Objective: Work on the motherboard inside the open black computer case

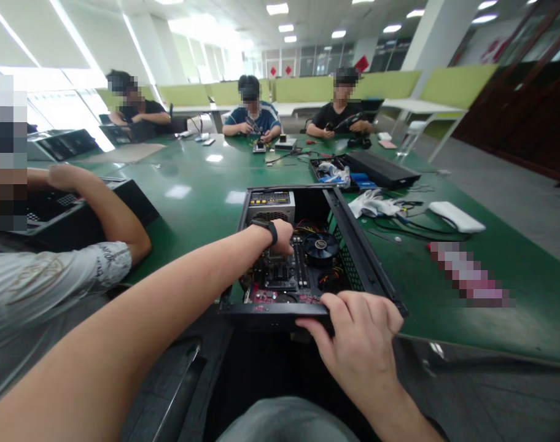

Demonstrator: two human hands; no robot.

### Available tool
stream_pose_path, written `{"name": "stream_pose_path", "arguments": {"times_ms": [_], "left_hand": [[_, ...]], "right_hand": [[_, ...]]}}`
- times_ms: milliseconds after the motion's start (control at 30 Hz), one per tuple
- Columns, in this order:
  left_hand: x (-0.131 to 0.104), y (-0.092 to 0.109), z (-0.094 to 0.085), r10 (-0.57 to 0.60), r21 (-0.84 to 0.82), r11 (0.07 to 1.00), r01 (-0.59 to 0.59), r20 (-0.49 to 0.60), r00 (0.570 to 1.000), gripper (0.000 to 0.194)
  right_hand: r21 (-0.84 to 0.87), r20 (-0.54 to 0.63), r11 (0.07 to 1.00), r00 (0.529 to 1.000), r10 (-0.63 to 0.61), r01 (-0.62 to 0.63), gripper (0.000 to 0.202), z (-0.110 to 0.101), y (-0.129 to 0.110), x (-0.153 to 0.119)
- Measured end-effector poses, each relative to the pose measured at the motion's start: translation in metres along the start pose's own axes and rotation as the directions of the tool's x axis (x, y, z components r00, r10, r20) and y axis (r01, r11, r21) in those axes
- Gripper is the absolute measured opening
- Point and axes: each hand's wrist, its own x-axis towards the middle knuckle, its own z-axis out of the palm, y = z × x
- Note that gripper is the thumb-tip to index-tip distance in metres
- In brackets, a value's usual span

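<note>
An open black computer case (pixel 376 258) lies at the near edge of the green table, its inside facing up. My left hand (pixel 282 236), with a dark band at the wrist, reaches into it over the motherboard (pixel 273 273). Its fingers point down and are curled together; their tips and whatever they hold are hidden. My right hand (pixel 363 334) grips the case's near rim, thumb outside and fingers over the top. Right of my left hand sits a round cooling fan (pixel 321 247). Behind that hand is the power supply (pixel 273 205), with red and yellow wires nearby.
Gloves (pixel 376 204), black cables and a white box (pixel 455 217) lie right of the case. Farther back is a tray of parts (pixel 333 172) beside a black panel (pixel 381 169). A co-worker's arm (pixel 107 212) rests over another case at left. Several people sit across the table.
</note>
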Motion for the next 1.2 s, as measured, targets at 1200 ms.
{"name": "stream_pose_path", "arguments": {"times_ms": [1200], "left_hand": [[-0.039, -0.106, -0.033, -0.317, -0.385, 0.918, 0.098, -0.563, 0.763, 0.021]], "right_hand": [[-0.143, 0.152, 0.989, 0.988, -0.01, 0.032, 0.043, 0.162, 0.067, 0.202]]}}
